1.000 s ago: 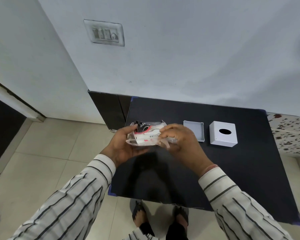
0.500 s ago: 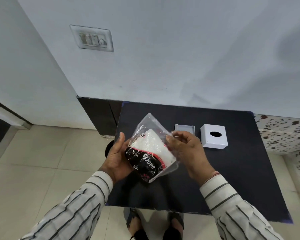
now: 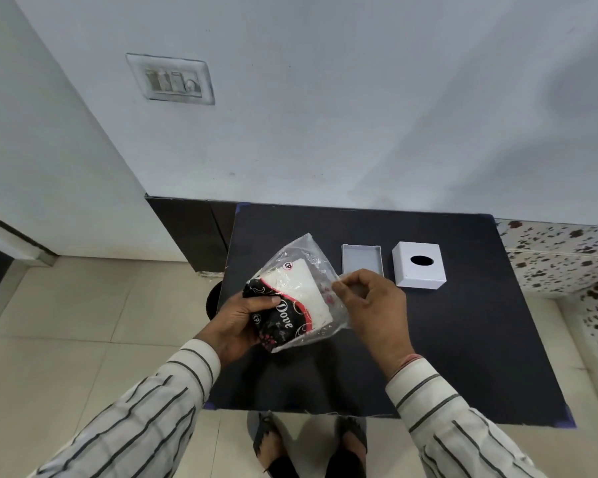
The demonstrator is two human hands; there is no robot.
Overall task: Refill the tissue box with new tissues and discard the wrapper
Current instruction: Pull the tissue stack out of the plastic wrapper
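A second ago the pack [image 3: 292, 300] lay flat between both hands, printed face away; now it has been turned up on its corner, with the black "Dove" end low and the white tissues showing through the clear wrapper. The left hand [image 3: 239, 317] has closed round that black lower end, thumb pressed across the front. The right hand [image 3: 372, 305] has shifted to the pack's right edge, where its thumb and forefinger are pinched together on the loose plastic, the other fingers curled. To me that looks like someone hunting for the seam: the wrapper is not yet open, so the tissues are all still inside and the refill has not started.

The pack is held in the air above the mat [image 3: 463, 357], a dark sheet covering the table. Beyond the pack, to its right, lies the grey tray [image 3: 362, 258], open side up and empty. Further right of the pack stands the white box [image 3: 419, 265], its oval slot facing up, apart from the tray. Both sit near the mat's far side, well clear of the hands.

Behind the mat rises a pale wall with a switch plate [image 3: 171, 79] high to the left. The floor is light tile; a speckled counter [image 3: 563, 260] runs along the mat's right side. No bin is plainly visible from here.
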